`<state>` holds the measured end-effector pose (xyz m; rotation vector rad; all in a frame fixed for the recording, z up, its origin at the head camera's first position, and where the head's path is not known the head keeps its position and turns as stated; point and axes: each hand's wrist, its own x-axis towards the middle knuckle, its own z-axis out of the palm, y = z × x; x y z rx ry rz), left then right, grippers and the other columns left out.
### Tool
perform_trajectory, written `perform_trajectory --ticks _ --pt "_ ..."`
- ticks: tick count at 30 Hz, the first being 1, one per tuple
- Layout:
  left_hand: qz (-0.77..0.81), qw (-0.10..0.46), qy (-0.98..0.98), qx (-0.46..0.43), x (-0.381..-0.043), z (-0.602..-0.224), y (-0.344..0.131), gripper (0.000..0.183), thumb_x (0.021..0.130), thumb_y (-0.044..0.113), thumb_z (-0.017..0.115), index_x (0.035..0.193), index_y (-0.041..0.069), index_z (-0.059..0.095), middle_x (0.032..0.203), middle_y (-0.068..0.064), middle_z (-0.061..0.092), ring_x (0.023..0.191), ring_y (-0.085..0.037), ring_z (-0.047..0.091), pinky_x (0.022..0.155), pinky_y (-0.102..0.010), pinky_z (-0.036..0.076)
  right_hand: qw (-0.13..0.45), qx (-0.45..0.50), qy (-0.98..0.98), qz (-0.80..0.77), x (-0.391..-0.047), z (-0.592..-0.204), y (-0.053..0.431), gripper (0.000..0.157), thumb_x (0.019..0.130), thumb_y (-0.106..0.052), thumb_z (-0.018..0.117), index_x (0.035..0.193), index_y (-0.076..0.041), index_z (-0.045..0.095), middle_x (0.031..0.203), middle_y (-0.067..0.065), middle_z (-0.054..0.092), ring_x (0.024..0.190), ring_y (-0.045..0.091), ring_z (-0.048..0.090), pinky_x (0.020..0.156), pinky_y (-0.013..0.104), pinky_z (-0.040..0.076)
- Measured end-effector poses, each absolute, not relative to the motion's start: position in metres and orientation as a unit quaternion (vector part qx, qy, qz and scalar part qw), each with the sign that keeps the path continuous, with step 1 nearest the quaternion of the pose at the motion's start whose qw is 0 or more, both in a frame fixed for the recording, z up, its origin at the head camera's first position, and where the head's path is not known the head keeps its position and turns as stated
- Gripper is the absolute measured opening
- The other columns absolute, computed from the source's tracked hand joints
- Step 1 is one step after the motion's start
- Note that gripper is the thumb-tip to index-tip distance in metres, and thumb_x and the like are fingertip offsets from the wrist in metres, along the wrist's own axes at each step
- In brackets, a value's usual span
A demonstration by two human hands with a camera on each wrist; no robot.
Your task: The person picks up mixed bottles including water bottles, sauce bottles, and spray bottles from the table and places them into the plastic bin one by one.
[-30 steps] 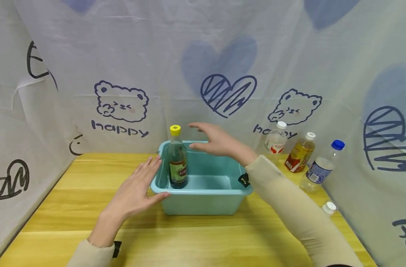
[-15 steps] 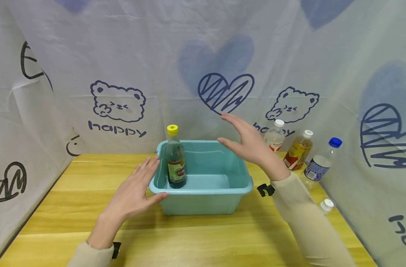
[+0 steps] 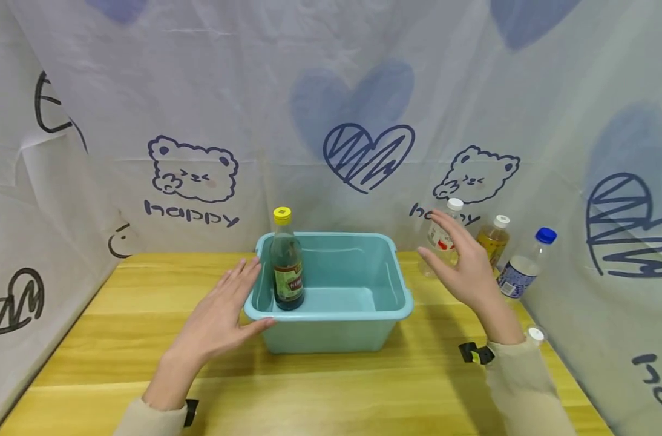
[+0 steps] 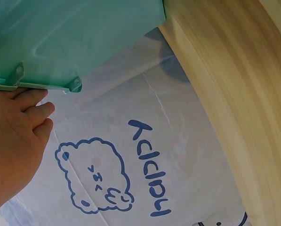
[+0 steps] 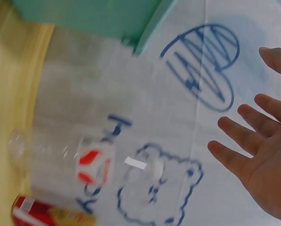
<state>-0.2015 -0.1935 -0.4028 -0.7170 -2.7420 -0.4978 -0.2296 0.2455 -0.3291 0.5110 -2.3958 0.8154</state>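
Note:
A teal plastic tub [image 3: 331, 333] stands on the wooden table, with a yellow-capped glass bottle [image 3: 288, 260] of dark liquid upright in its left end. My left hand [image 3: 213, 315] rests at the tub's left rim, fingers straight; the left wrist view shows its fingertips against the rim [image 4: 36, 87]. My right hand [image 3: 464, 266] is in the air right of the tub, fingers spread and holding nothing. It is nearest a clear bottle [image 3: 442, 236] with a white cap and red-marked label, partly overlapped by the fingers in the head view.
Behind my right hand stand an amber bottle [image 3: 493, 242] with a white cap and a blue-capped bottle [image 3: 521, 269] with a blue label. Another white cap [image 3: 535, 335] shows beside my right sleeve. A printed cloth [image 3: 276, 121] hangs along the table's back and sides.
My right hand has moved from over the tub, near the yellow-capped bottle, rightward to the clear bottle. My left hand has stayed at the tub's rim.

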Motion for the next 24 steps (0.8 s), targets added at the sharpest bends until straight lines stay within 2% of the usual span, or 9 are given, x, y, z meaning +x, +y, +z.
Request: perform_trajectory --ticks 6,7,8,17,24 --pt "-0.171 0.129 -0.945 -0.245 -0.2 -0.404 -0.192 0.104 0.093 0.069 0.061 0.166 0.007 0.021 0.174 -0.008 0.015 0.159 -0.036 0.019 0.128 -0.054 0.022 0.303 0.145 -0.896 0.289 -0.21 -0.348 0.276 0.066 0.095 -0.016 0.077 0.155 -0.009 0.048 0.16 0.013 0.046 0.134 0.042 0.054 0.103 0.065 0.051" --pt "-0.172 0.13 -0.945 -0.245 -0.2 -0.404 -0.192 0.104 0.093 0.069 0.061 0.166 0.007 0.021 0.174 -0.009 0.016 0.158 -0.036 0.019 0.128 -0.054 0.021 0.302 0.137 -0.897 0.291 -0.207 -0.35 0.281 0.067 0.095 -0.016 0.077 0.155 -0.01 0.048 0.16 0.013 0.046 0.142 0.045 0.046 0.107 0.069 0.046" --pt "-0.173 0.13 -0.945 -0.244 -0.2 -0.403 -0.192 0.104 0.093 0.069 0.062 0.166 0.007 0.021 0.174 -0.009 0.016 0.158 -0.036 0.019 0.128 -0.054 0.022 0.301 0.13 -0.898 0.294 -0.204 -0.351 0.286 0.067 0.095 -0.017 0.077 0.155 -0.01 0.048 0.16 0.013 0.046 0.143 0.045 0.045 0.108 0.07 0.043" --pt "-0.176 0.133 -0.944 -0.247 -0.201 -0.402 -0.192 0.103 0.094 0.067 0.062 0.166 0.006 0.021 0.173 -0.011 0.017 0.158 -0.038 0.019 0.128 -0.054 0.021 0.31 0.081 -0.892 0.32 -0.183 -0.369 0.328 0.069 0.097 -0.015 0.075 0.159 -0.012 0.043 0.16 0.019 0.045 0.14 0.051 0.044 0.114 0.072 0.035" --pt "-0.177 0.12 -0.946 -0.244 -0.201 -0.402 -0.192 0.104 0.093 0.068 0.062 0.166 0.007 0.02 0.174 -0.01 0.015 0.159 -0.037 0.017 0.13 -0.053 0.019 0.291 0.039 -0.901 0.321 -0.162 -0.384 0.358 0.067 0.1 -0.019 0.071 0.159 -0.009 0.041 0.159 0.023 0.044 0.138 0.055 0.044 0.116 0.073 0.031"
